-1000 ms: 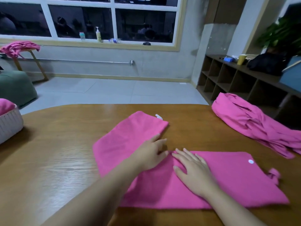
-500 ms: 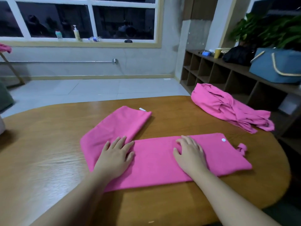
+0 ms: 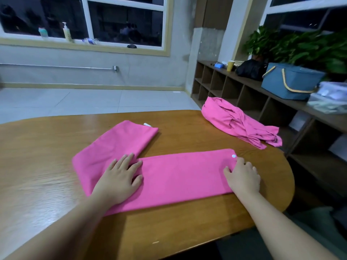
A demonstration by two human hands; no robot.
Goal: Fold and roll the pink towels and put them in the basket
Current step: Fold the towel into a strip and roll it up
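Note:
A long folded pink towel (image 3: 178,177) lies bent in an L on the wooden table (image 3: 47,184), one leg running to the far left and the other to the right. My left hand (image 3: 120,179) presses flat on the bend with its fingers spread. At the towel's right end, beside a small white dot, my right hand (image 3: 243,177) curls its fingers over the edge and hides the corner loop. A crumpled pile of pink towels (image 3: 236,122) sits at the far right of the table. The basket is out of view.
The table's rounded right edge (image 3: 289,177) lies just past my right hand. Beyond it stands a low wooden cubby shelf (image 3: 244,94) carrying a blue bag (image 3: 289,81), a black bag, a yellow cup and plants. Tiled floor and a window wall lie behind.
My right hand slid along the towel to its right end and now covers the loop. My left hand stayed on the bend. The view turned right, and the white basket left the frame.

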